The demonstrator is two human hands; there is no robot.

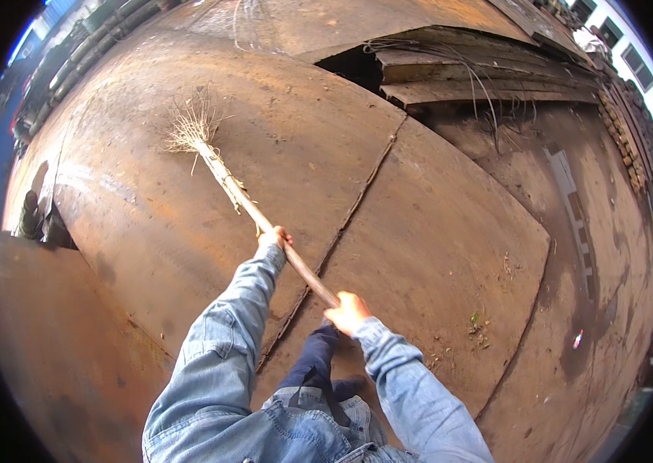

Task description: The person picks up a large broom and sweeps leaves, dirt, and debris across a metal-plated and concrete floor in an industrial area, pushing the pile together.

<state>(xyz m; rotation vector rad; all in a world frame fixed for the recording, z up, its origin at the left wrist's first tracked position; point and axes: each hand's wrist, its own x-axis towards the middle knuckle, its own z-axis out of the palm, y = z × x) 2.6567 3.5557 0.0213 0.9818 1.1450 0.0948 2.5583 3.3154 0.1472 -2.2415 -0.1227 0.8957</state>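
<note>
A long twig broom [228, 181] with a wooden handle slants from the middle of the view up to the left. Its bristle end spreads over the rusty brown metal plates [288, 116]. Partway along the handle, my left hand [275, 236] is wrapped round it. At the handle's near end, my right hand [350, 312] grips it too, close to my body. Both arms wear pale blue denim sleeves.
A raised seam [357, 197] runs between the plates. Stacked sheets with loose wires [488, 73] lie at the far right, beside a dark gap. Leaf scraps [477, 324] and a small red-and-white scrap [578, 338] lie to the right. Logs or pipes [87, 62] line the far left.
</note>
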